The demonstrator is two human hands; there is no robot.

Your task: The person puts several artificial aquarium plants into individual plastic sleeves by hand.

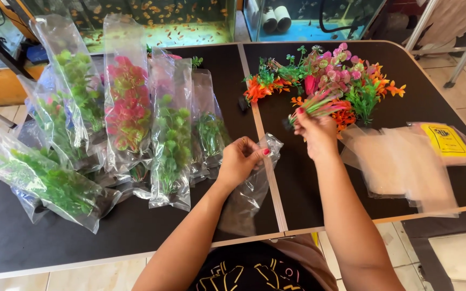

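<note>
- The left hand is closest to the body. Its fingers are pinched shut on the top of an empty clear bag.
- The bag hangs long and flat toward the body, over the seam in the black table. Its mouth points away, up toward the right hand.
- The right hand is just past the bag's mouth, a little to the right. Its fingers are closed around a plant, near the bottom of the stems.
- The plant's long way runs up and to the right, away from the bag. Its base is hidden in the fist.
- I cannot tell if the bag's mouth is open; the plastic is too shiny, maybe a little.
- To the right lies a stack of bags.
- Farther off is a pile of plants; to the left lie packed plants.
</note>
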